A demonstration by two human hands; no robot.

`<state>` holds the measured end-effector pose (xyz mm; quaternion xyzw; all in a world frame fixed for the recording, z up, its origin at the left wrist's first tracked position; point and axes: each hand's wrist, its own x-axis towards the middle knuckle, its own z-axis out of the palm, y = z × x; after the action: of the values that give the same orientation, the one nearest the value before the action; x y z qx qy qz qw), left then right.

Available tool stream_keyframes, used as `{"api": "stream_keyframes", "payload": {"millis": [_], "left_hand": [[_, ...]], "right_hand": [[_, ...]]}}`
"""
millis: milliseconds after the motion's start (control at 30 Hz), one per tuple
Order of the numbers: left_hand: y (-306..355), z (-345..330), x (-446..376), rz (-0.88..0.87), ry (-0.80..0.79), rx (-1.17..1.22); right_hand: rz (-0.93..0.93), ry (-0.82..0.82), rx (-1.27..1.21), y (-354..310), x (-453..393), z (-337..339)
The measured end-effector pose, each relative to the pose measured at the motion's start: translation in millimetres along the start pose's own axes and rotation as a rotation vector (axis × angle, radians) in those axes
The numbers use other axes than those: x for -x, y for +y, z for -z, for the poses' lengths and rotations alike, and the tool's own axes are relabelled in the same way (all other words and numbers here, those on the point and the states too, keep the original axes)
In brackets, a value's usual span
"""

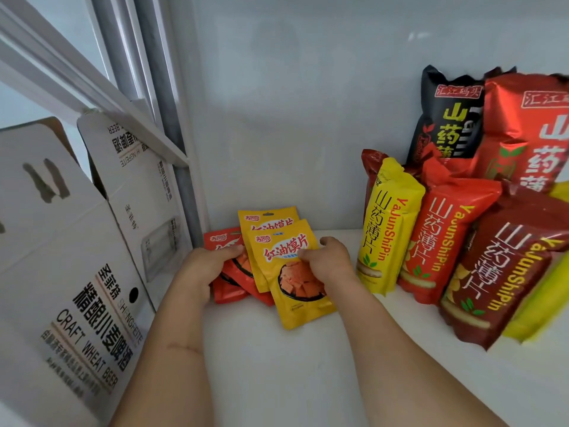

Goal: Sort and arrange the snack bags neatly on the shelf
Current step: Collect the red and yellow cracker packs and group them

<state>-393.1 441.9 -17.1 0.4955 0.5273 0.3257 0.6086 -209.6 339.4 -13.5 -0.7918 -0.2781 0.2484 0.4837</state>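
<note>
Two small yellow pouches [286,266] overlap red pouches [229,272] whose number I cannot tell, all on the white shelf [277,349] by its grey back wall. The left hand [212,266] pinches a red pouch; the right hand [329,257] grips the front yellow one. Long snack bags [437,241] lean rightward; white cartons [77,272] stand left.
</note>
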Motion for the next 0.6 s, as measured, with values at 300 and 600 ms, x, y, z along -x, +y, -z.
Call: {"api": "stream_keyframes", "payload": {"millis": [300, 600], "left_hand": [[-19, 4, 38, -0.022, -0.073, 0.082], [-43, 6, 140, -0.047, -0.267, 0.032]], "right_hand": [[0.007, -0.054, -0.176, 11, 25, 17], [-0.013, -0.125, -0.377, 43, 71, 44]]}}
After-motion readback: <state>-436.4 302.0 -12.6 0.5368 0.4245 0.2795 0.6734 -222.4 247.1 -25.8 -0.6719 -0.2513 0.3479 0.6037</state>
